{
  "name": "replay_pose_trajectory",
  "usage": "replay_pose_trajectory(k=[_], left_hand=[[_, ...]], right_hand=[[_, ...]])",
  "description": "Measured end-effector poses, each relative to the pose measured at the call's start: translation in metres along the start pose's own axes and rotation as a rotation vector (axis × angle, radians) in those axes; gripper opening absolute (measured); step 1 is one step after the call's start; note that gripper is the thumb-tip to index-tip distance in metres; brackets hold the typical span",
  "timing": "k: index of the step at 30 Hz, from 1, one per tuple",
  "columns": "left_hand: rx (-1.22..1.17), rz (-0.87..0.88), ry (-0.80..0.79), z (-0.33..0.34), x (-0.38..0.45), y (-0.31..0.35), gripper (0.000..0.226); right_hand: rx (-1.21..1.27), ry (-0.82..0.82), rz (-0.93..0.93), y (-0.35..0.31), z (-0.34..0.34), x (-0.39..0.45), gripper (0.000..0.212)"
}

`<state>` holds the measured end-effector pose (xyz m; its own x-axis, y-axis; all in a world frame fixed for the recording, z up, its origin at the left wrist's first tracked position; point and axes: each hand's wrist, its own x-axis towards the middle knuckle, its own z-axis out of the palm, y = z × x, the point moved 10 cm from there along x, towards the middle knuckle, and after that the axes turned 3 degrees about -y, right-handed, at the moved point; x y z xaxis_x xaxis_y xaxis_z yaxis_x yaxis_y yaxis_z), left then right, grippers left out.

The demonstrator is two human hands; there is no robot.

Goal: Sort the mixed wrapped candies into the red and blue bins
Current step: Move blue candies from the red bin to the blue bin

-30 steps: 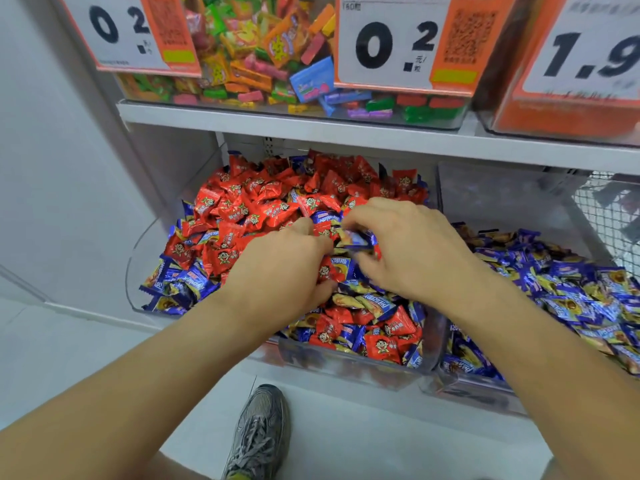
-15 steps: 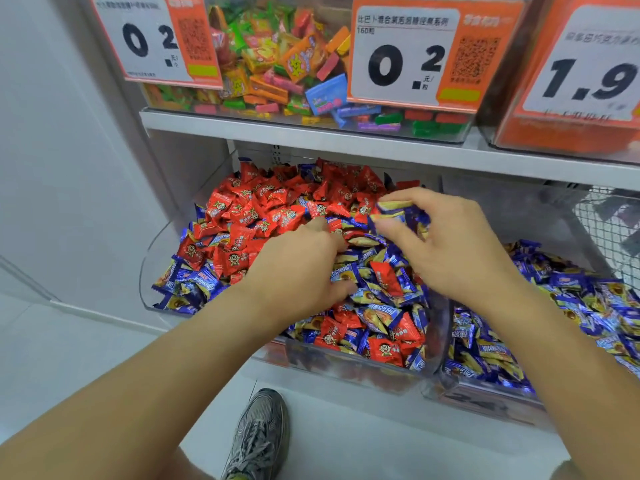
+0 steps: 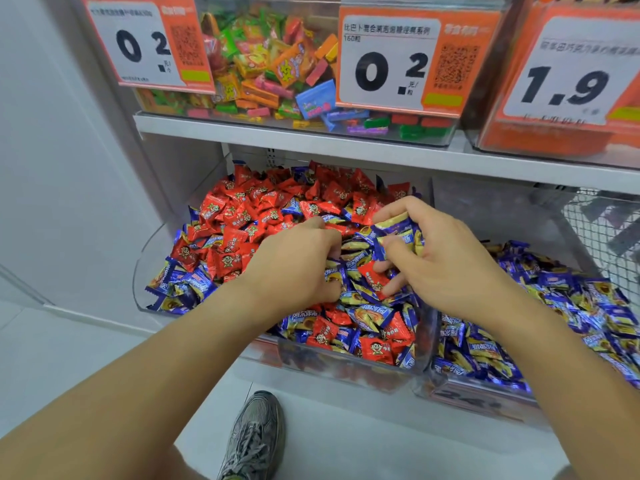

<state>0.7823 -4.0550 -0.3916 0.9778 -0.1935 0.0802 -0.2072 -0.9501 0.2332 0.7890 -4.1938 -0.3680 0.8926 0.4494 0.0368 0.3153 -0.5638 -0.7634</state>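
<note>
While the left hand is digging knuckle-up in the mixed heap, its fingers curled down among the wrappers so that I cannot tell whether it is gripping one, the right hand is now holding a small clutch of blue candies between thumb and curled fingers. A second ago that hand was lying low in the pile, pinching at a single piece; it is now lifted a little above the heap with several gathered. That suggests the picking step is finishing and the carry is beginning. The red bin, where both hands are working, is holding mostly red candies toward the back and a thick mix at the front. The blue bin is sitting just beside it on the right, already filled with blue wrappers. Much blue is remaining among the red, so the sorting is looking far from done.
</note>
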Motion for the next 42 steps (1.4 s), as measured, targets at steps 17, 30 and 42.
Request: replay_pose_trajectory(k=[17, 30, 42], left_hand=[[-0.388, -0.149, 0.002, -0.019, -0.017, -0.028, 0.033], [-0.627, -0.269, -0.037, -0.009, -0.019, -0.046, 0.058], [-0.586, -0.247, -0.052, -0.007, -0.020, -0.042, 0.055]], right_hand=[[-0.531, -0.055, -0.102, -0.014, 0.021, 0.008, 0.029], [-0.503, -0.043, -0.059, -0.017, 0.009, 0.003, 0.054], [-0.591, -0.057, -0.102, -0.004, 0.023, 0.014, 0.025]])
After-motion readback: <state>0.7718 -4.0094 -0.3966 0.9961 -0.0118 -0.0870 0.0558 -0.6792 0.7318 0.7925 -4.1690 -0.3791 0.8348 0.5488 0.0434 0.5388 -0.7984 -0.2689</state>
